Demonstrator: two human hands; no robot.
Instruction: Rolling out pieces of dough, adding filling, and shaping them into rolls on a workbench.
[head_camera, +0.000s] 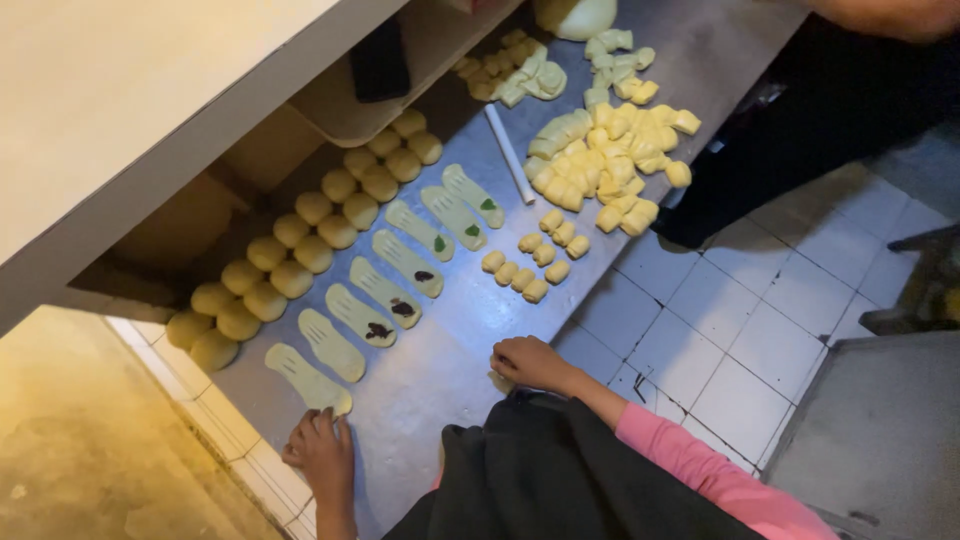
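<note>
Head view, left hand: the left hand (322, 452) lies at the near edge of the surface, fingers loosely bent, fingertips touching the near end of the closest flattened dough strip (308, 378).
Head view, right hand: the right hand (528, 362) is curled nearly to a fist at the surface's edge; a small pale bit of dough shows under its fingers, but how it is gripped cannot be told. A pink sleeve (700, 465) runs back from its wrist over a dark apron (560, 480).
Flattened strips: eight long ovals (385, 290) in a slanted row; two carry a dark filling dab, one a smaller dark spot, three a green one, and the two nearest are plain.
Dough balls: about sixteen round balls (300, 250) in a double row beside the strips, next to the shelf.
Small pieces: nine little lumps (535, 260) in two short rows past the strips.
Cut chunks: a big heap (610, 150) too crowded to count, and a smaller heap (515, 75) farther off.
Rolling stick: one thin white stick (510, 153) between the heaps.
Dough mass: one large lump (575, 15) at the far end.
Surface: a grey metal surface (440, 370) running away from the person.
Room: white floor tiles (750, 330); a pale shelf (150, 90) overhanging the surface; another person in dark clothes (800, 130) standing at the far side.
</note>
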